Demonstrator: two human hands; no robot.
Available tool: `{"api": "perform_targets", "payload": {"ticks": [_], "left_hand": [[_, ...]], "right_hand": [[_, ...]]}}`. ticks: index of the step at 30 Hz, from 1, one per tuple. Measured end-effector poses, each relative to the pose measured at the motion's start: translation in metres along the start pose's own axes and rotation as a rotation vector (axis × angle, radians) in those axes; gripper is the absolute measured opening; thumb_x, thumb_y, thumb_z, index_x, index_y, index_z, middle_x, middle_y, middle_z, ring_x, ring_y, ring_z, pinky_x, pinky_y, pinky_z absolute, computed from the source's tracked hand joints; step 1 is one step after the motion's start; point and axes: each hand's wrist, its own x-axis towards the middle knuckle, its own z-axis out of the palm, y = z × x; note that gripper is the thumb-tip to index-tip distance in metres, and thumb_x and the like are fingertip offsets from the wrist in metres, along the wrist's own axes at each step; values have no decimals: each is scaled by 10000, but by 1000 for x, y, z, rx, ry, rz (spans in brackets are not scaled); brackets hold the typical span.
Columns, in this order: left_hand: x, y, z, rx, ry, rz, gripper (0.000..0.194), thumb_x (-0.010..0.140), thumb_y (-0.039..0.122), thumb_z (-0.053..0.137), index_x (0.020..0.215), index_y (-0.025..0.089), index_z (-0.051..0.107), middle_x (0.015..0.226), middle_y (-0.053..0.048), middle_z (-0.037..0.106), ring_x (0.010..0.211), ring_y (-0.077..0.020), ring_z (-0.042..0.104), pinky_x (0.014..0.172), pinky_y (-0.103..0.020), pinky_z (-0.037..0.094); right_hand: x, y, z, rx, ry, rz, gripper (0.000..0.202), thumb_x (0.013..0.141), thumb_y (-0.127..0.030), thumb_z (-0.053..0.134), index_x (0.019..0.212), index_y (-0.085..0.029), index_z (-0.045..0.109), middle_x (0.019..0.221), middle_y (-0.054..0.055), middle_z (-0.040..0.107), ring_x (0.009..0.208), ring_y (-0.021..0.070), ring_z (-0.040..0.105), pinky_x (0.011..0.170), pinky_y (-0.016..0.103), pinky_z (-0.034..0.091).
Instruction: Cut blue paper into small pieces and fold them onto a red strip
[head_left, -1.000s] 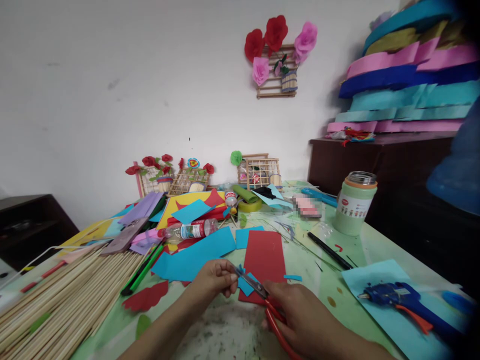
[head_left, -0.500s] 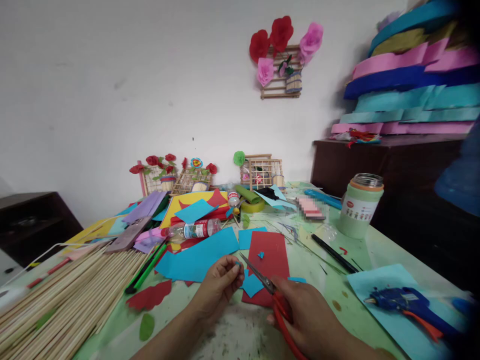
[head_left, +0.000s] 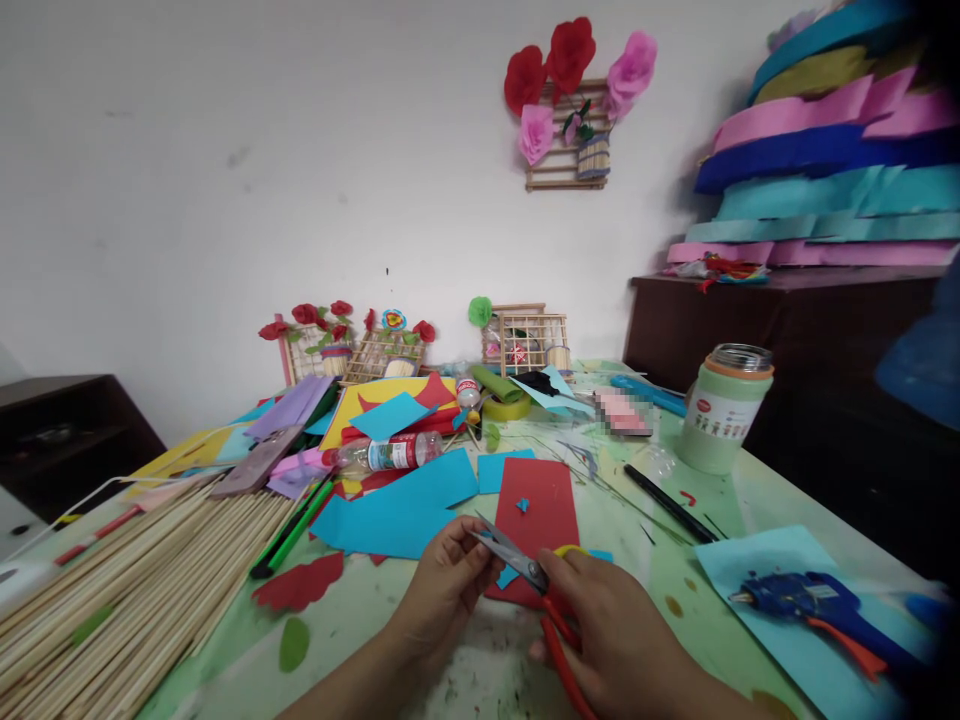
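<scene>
1. Red-handled scissors (head_left: 534, 570) hover above the desk (head_left: 352, 610), my right hand (head_left: 607, 610) clamped around their handles (head_left: 564, 665).
2. I see my left hand (head_left: 450, 570) pinched together beside the blades (head_left: 511, 553); I cannot tell on what.

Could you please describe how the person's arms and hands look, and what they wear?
The left forearm and right forearm are bare, with no sleeve in view. The left hand and right hand wear no gloves, and neither wrist shows a watch or bracelet. No ring can be made out; some fingers are hidden.
</scene>
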Motion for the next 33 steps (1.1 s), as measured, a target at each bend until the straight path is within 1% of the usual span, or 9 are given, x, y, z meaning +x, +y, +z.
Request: {"api": "perform_targets", "payload": {"ticks": [4,8,12,16,21,26,30,33], "left_hand": [[-2,-1,2,18,24,-3,335,554,244,844,760,157,595,661,28,610,600,-75,583,589,-168,476],[-4,-1,4,23,35,6,305,560,245,841,738,149,613,672,26,610,625,-68,574,618,-163,476],[-4,0,5,40,26,-2,299,558,263,841,727,148,623,677,15,610,641,-77,575,634,-173,477],[-4,0,7,44,38,-2,298,555,265,841,727,149,626,676,13,598,640,-80,567,628,-174,469],[-4,0,7,54,34,27,267,587,278,823,724,147,635,666,16,595,615,-72,548,613,-170,457],[-3,-1,6,111,27,42,264,592,293,818,707,140,635,634,15,600,583,-73,540,577,-170,437],[-1,0,5,156,4,57,290,597,339,807,702,137,627,599,15,593,548,-77,527,544,-180,411],[1,3,2,244,5,68,315,589,368,803,676,136,609,583,7,595,538,-96,531,540,-205,404]], "right_hand": [[0,-1,0,-12,8,-8,348,776,-416,575,1062,-227,515,879,42,586,763,212,507,642,291,325],[-2,1,3,-10,17,-30,345,784,-427,565,1056,-222,508,866,40,595,763,211,515,647,288,324],[-1,2,5,-24,25,-36,255,799,-337,534,1028,-229,508,848,29,602,759,205,517,646,283,316],[0,1,4,-49,19,-42,236,797,-291,504,1025,-227,506,842,30,610,755,204,523,630,283,307],[1,0,3,-48,5,-37,214,804,-317,508,998,-226,512,832,27,620,743,203,531,615,280,301],[1,2,5,-47,-10,-24,242,808,-411,530,951,-218,506,820,27,627,729,201,543,609,276,305],[1,2,5,-54,-16,-21,222,811,-390,526,954,-221,509,817,23,637,727,198,561,597,272,307],[0,1,3,-49,-19,-37,168,828,-327,499,962,-227,511,789,10,646,708,191,577,581,268,303]]}}
